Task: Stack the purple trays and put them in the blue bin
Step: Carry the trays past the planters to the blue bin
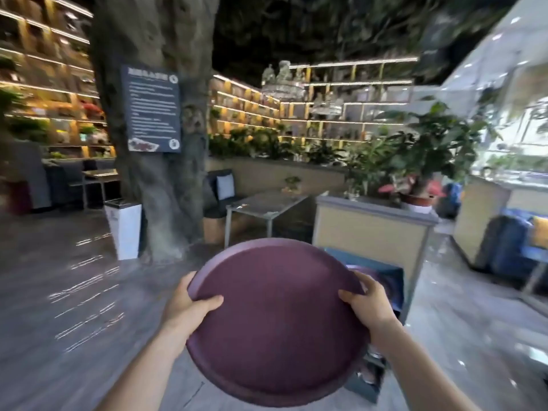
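A round purple tray (278, 318) fills the lower middle of the head view, held level in front of me. My left hand (189, 301) grips its left rim with the thumb on top. My right hand (367, 301) grips the right rim the same way. Behind and below the tray stands the blue bin (391, 274) on the floor, mostly hidden by the tray. Inside the bin a bit of another purple tray (382, 277) shows past my right hand.
A planter counter (370, 229) with potted plants stands just behind the bin. A thick tree trunk (160, 143) and a white waste box (124, 229) are to the left. A glass table (264, 206) lies beyond. Glossy floor spreads left and right.
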Demonstrator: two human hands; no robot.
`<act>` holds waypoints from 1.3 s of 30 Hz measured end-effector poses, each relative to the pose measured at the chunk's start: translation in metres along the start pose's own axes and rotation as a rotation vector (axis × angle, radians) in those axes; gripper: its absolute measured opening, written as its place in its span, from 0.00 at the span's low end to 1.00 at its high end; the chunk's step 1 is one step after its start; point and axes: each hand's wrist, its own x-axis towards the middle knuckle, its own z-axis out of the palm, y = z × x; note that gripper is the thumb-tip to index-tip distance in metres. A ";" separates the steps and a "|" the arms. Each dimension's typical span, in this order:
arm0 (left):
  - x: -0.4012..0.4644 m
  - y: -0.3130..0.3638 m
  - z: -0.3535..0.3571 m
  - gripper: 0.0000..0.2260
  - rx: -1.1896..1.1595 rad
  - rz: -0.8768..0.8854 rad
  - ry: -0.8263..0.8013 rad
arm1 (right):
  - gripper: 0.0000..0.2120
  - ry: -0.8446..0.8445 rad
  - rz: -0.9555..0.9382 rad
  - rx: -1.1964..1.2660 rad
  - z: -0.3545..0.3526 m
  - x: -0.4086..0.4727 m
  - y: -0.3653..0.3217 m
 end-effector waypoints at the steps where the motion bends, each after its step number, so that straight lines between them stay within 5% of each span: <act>1: 0.010 0.001 0.016 0.36 -0.001 0.001 -0.051 | 0.33 0.050 0.016 0.002 -0.013 -0.002 0.000; 9: 0.047 0.009 0.114 0.38 -0.018 0.045 -0.351 | 0.22 0.357 0.105 -0.047 -0.080 -0.027 0.002; 17: 0.075 0.006 0.145 0.38 -0.024 0.086 -0.501 | 0.29 0.501 0.177 -0.058 -0.084 -0.035 0.025; 28: 0.134 -0.022 0.197 0.37 -0.008 0.033 -0.548 | 0.30 0.517 0.239 -0.052 -0.075 0.032 0.067; 39: 0.240 -0.018 0.325 0.39 0.044 -0.003 -0.472 | 0.28 0.424 0.231 -0.017 -0.104 0.213 0.095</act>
